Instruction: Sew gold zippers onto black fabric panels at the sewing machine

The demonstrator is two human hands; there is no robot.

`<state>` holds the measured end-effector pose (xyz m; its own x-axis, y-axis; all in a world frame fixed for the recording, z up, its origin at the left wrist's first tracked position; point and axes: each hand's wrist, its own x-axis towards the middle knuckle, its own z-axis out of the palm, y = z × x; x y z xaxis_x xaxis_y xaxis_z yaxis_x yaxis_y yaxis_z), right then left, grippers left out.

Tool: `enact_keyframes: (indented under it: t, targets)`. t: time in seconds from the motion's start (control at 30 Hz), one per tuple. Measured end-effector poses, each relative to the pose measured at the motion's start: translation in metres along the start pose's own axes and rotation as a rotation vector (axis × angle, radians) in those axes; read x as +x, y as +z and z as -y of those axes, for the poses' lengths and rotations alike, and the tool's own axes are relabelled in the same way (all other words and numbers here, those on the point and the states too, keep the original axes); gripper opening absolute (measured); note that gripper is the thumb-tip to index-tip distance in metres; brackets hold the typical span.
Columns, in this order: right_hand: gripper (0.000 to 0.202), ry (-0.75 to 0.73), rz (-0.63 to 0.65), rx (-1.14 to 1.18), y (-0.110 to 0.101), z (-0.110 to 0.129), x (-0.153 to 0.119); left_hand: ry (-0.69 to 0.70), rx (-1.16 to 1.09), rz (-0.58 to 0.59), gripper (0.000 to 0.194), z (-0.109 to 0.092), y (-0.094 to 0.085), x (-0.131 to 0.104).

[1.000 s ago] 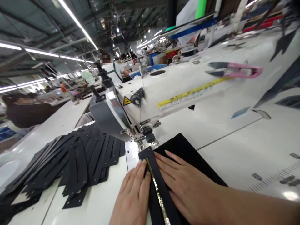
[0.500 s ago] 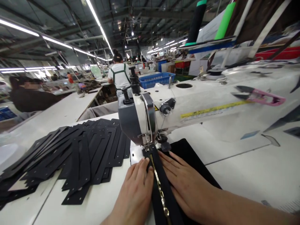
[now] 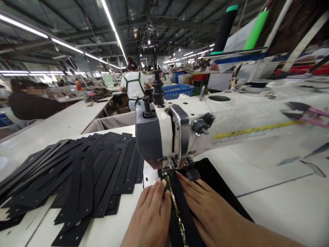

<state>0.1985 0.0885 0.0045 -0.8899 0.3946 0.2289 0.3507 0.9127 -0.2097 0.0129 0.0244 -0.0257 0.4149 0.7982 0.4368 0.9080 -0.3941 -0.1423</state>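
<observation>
Black slotted strip with a gold metal zipper (image 3: pixel 185 207) down its middle, head view: lies lengthwise on the white tabletop (image 3: pixel 282 216), far end at the metal presser foot of the white-and-dark-grey sewing machine (image 3: pixel 149 137), near end cut off by the frame. Left hand (image 3: pixel 153 214): flat, fingers extended, on the strip's left edge. Right hand (image 3: pixel 210 209): flat, fingers extended, along its right edge. Neither grips. Black flat fabric panel (image 3: pixel 216 176) under the right hand, its edge slanting out to the right.

Room: bare white top shows between left hand and pile, plus a wider stretch right of the panel. Ahead, machine head blocks; small dark-grey disc (image 3: pixel 193 174) hangs just over right fingertips. Machine arm spans the right side, with yellow measuring tape (image 3: pixel 257 131) and pink-handled snips (image 3: pixel 317 117). Left: fanned pile of black slotted pieces (image 3: pixel 82 178). Behind: blue plastic basket (image 3: pixel 178 91), person in white top (image 3: pixel 133 84).
</observation>
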Motion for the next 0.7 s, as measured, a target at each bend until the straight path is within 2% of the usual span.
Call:
enact_keyframes:
  t: [0.07, 0.17, 0.27, 0.4, 0.53, 0.63, 0.7]
  targets:
    - [0.058, -0.010, -0.007, -0.010, 0.002, -0.001, 0.000, -0.034, 0.011, -0.029, 0.030, -0.002, 0.006, -0.002]
    - [0.059, -0.017, -0.026, -0.026, 0.004, -0.003, -0.001, -0.028, -0.001, 0.017, 0.030, -0.004, 0.011, -0.004]
    - [0.060, -0.017, -0.032, -0.028, 0.005, -0.003, -0.001, -0.029, -0.019, -0.019, 0.030, -0.003, 0.005, -0.003]
    - [0.058, -0.005, -0.026, -0.030, 0.001, -0.001, -0.001, 0.017, -0.036, 0.028, 0.031, 0.000, -0.003, 0.000]
    - [0.058, -0.007, -0.057, -0.031, 0.000, 0.000, -0.001, -0.021, -0.017, -0.031, 0.029, -0.002, 0.004, -0.001]
    - [0.059, -0.013, -0.057, -0.032, 0.002, -0.001, -0.001, -0.023, -0.012, 0.006, 0.028, -0.003, 0.007, -0.001]
    - [0.059, -0.010, -0.041, -0.025, 0.004, -0.002, -0.002, -0.013, -0.015, 0.031, 0.028, -0.002, 0.003, 0.001]
